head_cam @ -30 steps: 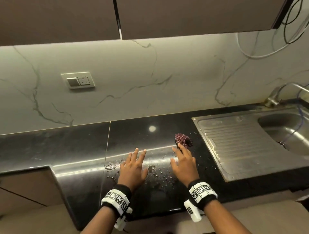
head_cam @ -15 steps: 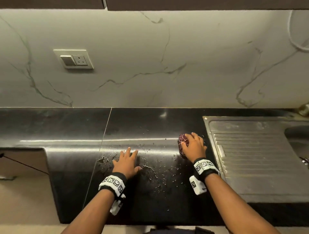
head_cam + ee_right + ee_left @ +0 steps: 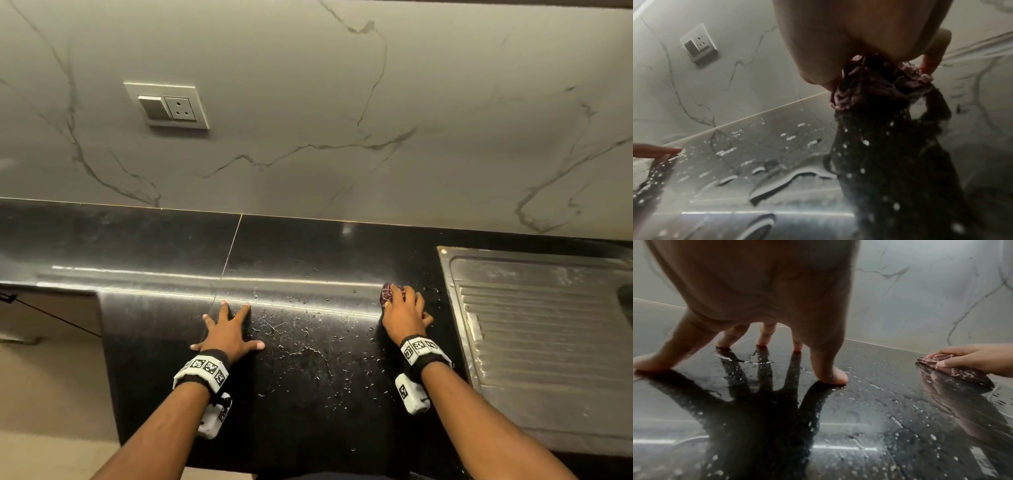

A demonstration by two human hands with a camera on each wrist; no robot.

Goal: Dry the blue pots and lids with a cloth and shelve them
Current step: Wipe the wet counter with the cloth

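Observation:
A dark maroon patterned cloth (image 3: 388, 294) lies bunched on the wet black countertop (image 3: 308, 377), just left of the steel drainboard. My right hand (image 3: 404, 313) covers it, fingers curled round the cloth (image 3: 941, 361) and gripping it (image 3: 869, 84). My left hand (image 3: 227, 330) lies flat on the counter to the left, fingers spread straight, tips pressing the wet surface (image 3: 777, 353). No blue pots or lids appear in any view.
Water drops (image 3: 298, 329) are scattered over the counter between my hands. A steel drainboard (image 3: 548, 342) runs along the right. A marble backsplash with a wall socket (image 3: 168, 108) stands behind. The counter steps back at the left (image 3: 99, 308).
My right hand reached forward onto the cloth and closed round it. The left hand stayed flat on the counter, fingers spread wider. The head view tilted down.

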